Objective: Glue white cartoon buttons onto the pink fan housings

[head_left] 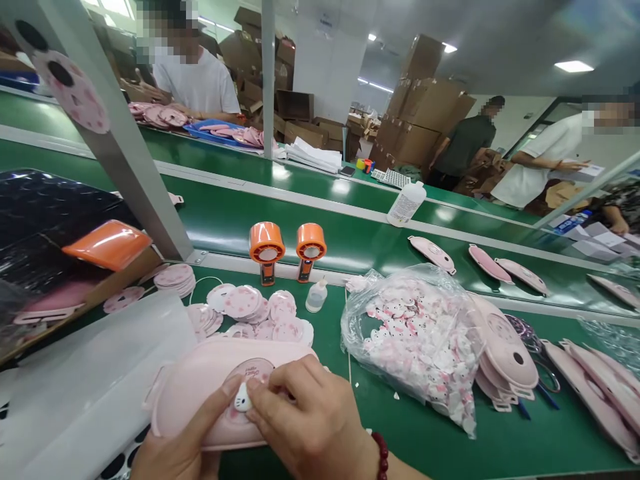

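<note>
A pale pink oval case (193,377) lies at the bottom centre, with a round printed disc (255,367) on its top. My left hand (185,433) grips the case's near side, its thumb stretched over the disc. A small white cat-face piece (243,400) sits over the disc, pinched by the fingers of my right hand (310,413), close to my left thumb. The piece is partly covered by fingers. Round pink-dotted discs (245,301) are piled just beyond the case. A clear bag (415,333) full of small cat-face pieces is to the right.
Two orange fans (267,250) and a small dropper bottle (317,295) stand beyond the discs. White sheets (100,387) lie left. More pink cases (505,347) and blue-handled scissors (547,393) lie right. A white bottle (406,203) stands farther back. Several people work across the line.
</note>
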Tool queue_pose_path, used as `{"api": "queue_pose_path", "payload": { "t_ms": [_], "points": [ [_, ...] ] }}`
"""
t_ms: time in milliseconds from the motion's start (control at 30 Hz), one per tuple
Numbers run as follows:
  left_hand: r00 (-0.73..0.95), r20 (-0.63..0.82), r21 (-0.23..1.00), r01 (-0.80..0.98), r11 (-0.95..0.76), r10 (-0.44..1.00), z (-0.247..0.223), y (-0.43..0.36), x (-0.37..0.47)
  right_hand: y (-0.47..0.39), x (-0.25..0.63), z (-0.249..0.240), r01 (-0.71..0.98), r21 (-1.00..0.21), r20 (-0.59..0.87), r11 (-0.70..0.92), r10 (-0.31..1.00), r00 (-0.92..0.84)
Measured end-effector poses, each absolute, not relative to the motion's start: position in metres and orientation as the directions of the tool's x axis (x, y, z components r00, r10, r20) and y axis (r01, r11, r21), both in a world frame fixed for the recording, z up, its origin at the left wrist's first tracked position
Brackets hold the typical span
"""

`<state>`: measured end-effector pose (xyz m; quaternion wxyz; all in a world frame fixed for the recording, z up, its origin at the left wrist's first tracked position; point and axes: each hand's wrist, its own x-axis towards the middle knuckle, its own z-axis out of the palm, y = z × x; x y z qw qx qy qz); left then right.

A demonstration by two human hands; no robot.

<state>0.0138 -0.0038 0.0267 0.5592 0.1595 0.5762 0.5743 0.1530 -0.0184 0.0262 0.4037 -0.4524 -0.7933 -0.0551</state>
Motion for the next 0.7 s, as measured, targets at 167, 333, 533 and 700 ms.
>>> {"api": "queue_pose_path", "payload": {
  "t_ms": [167,333,533,700],
  "points": [
    [-0.343,-0.473,0.832,-0.476,0.284,0.811,0.026,-0.004,0.015,-0.023,0.147,0.027,0.768,-0.138,0.624,0.626,0.657,-0.424],
    [-0.296,-0.509,0.81,-0.482,0.334,0.808,0.025,-0.006,0.013,-0.021,0.148,0.019,0.745,-0.119,0.598,0.656,0.646,-0.474],
    [-0.207,-0.511,0.784,-0.511,0.353,0.834,0.026,-0.006,0.009,-0.017,0.162,0.018,0.502,-0.792,0.395,0.348,0.918,-0.013],
    [-0.132,-0.514,0.784,-0.472,0.402,0.848,0.019,-0.013,0.005,-0.019,0.164,0.023,0.062,-0.993,-0.097,-0.099,0.995,0.033]
  ]
}}
